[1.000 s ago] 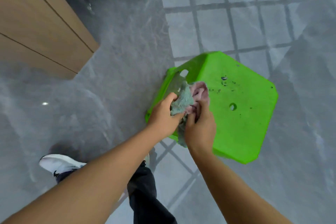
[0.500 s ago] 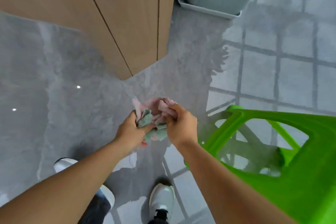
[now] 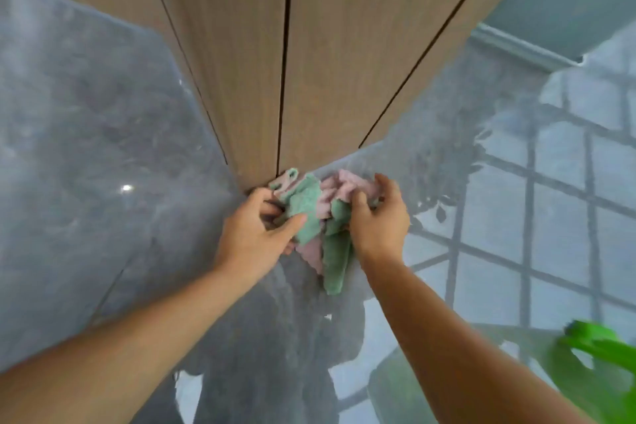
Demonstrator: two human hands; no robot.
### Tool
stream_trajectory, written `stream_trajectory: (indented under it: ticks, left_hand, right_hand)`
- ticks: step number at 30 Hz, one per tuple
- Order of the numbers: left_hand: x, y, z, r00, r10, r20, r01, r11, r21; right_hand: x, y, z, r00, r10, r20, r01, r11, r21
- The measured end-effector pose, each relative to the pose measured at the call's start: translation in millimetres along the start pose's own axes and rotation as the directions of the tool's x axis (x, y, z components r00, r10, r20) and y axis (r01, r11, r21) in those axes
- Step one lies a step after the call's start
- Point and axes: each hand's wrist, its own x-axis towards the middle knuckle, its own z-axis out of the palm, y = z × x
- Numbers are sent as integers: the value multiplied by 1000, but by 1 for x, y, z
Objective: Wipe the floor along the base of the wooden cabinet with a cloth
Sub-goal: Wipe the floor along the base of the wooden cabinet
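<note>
A crumpled green and pink cloth (image 3: pixel 311 217) is bunched between both hands, right in front of the bottom corner of the wooden cabinet (image 3: pixel 309 55). My left hand (image 3: pixel 254 234) grips its left side, thumb pressed on the green part. My right hand (image 3: pixel 377 217) clutches the right side, fingers dug into the pink folds. A green strip of the cloth hangs down below my hands. The cabinet has light wood panels with dark vertical seams and meets the glossy grey marble floor (image 3: pixel 86 148) just above the cloth. I cannot tell whether the cloth touches the floor.
A green plastic stool (image 3: pixel 599 365) shows at the bottom right corner. A pale grey bin (image 3: pixel 564 17) with a tray-like base stands at the upper right beside the cabinet. The shiny floor reflects a window grid on the right and my dark silhouette below.
Both hands carried the cloth away from the green stool and toward the cabinet corner. The view has closed in on the cabinet base, and the stool has slid out to the bottom right.
</note>
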Motion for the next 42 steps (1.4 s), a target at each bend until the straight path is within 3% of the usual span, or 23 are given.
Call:
stream_trajectory:
  ticks: [2, 4, 6, 7, 9, 11, 13, 19, 22, 24, 27, 31, 33, 36, 42]
  left_hand:
    - [-6, -1, -19, 997, 59, -44, -53, 990, 131]
    - [-16, -3, -46, 987, 107, -122, -71, 960, 269]
    - [-21, -9, -78, 955, 203, -218, -71, 866, 494]
    - [-22, -17, -93, 947, 207, -244, -9, 779, 626]
    - [-31, -39, -115, 953, 42, -301, 210, 624, 752]
    - [-42, -64, -124, 932, -110, -345, 348, 535, 770]
    - [-44, -85, -121, 940, -71, -334, 319, 535, 783]
    - [-37, -90, -119, 948, -113, -296, 309, 537, 785]
    - [-37, -86, -120, 943, -183, -278, 333, 558, 760]
    - [-33, -82, -121, 932, -230, -282, 363, 538, 761]
    - [-31, -72, -125, 917, -290, -272, 387, 496, 777]
    - [-33, -63, -125, 913, -319, -253, 385, 473, 793]
    - [-35, -55, -126, 910, -342, -232, 384, 487, 784]
    - [-37, -47, -126, 906, -367, -212, 380, 479, 791]
    - [-39, -38, -124, 891, -407, -201, 392, 466, 793]
  right_hand:
    - [2, -6, -10, 999, -21, -25, 23, 998, 63]
    - [0, -14, -26, 974, -225, -7, 225, 974, -19]
    - [-8, -22, -33, 915, -379, 135, 397, 907, -143]
    - [-15, -24, -28, 893, -371, 255, 425, 883, -200]
    - [-32, -21, -6, 865, -260, 428, 431, 823, -370]
    - [-45, -18, 25, 886, -113, 451, 374, 749, -546]
    - [-45, -17, 52, 916, -53, 398, 318, 700, -639]
    - [15, -6, 37, 949, -95, 301, 276, 715, -643]
    - [74, -17, 1, 985, 23, 172, 101, 729, -677]
    - [105, -25, -14, 980, 101, 172, 52, 704, -708]
    - [94, -30, -8, 965, 96, 243, 106, 707, -700]
    - [7, -26, 39, 957, 26, 288, 171, 752, -637]
    - [-47, -19, 69, 922, -62, 383, 300, 739, -603]
    - [-104, -6, 88, 806, -215, 552, 541, 644, -540]
    - [-55, 21, 39, 532, -397, 748, 843, 334, -423]
